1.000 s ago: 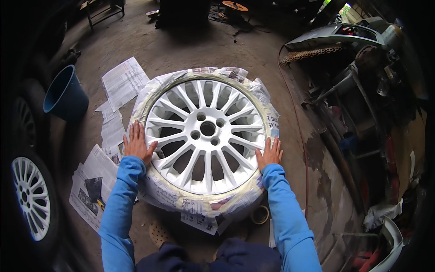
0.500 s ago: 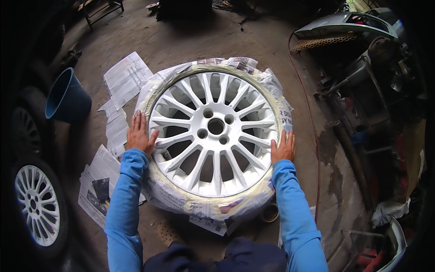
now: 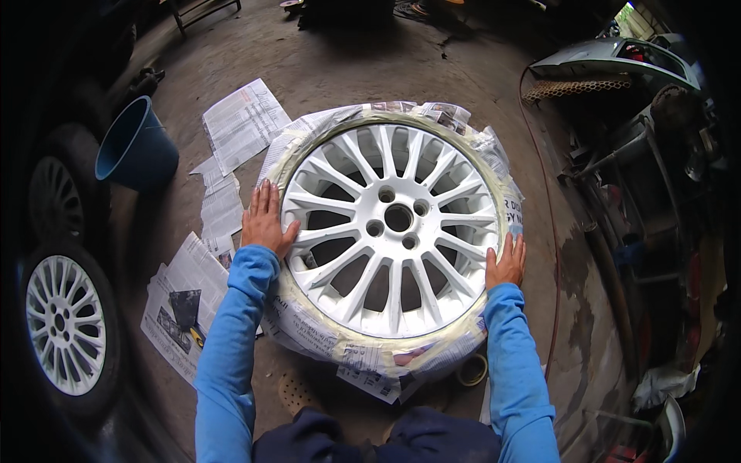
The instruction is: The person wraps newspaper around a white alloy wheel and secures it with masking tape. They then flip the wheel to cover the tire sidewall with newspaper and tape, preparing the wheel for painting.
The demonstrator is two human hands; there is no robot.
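Note:
A white multi-spoke car wheel (image 3: 392, 248) lies face up in front of me. Around its rim the tire is wrapped in newspaper (image 3: 302, 336), held with cream masking tape. My left hand (image 3: 266, 222) rests flat on the wrapping at the wheel's left side, fingers stretched forward and thumb toward the rim. On the right side my right hand (image 3: 506, 264) lies against the wrapped edge, its fingers extended. Neither hand grips anything. Just beyond the wrapping's lower right edge a roll of tape (image 3: 482, 373) sits on the floor, partly hidden.
Loose newspaper sheets (image 3: 243, 127) lie left of the wheel, one with a dark flat piece (image 3: 184, 307) on it. A blue bucket (image 3: 137, 150) and another white-rimmed wheel (image 3: 65, 324) stand farther left. A thin hose (image 3: 553, 239) runs along the right, beside metal parts and a car panel (image 3: 617, 58).
The whole scene has shifted to the right in the picture as my view turned. Both hands stay at about the same places on the wheel.

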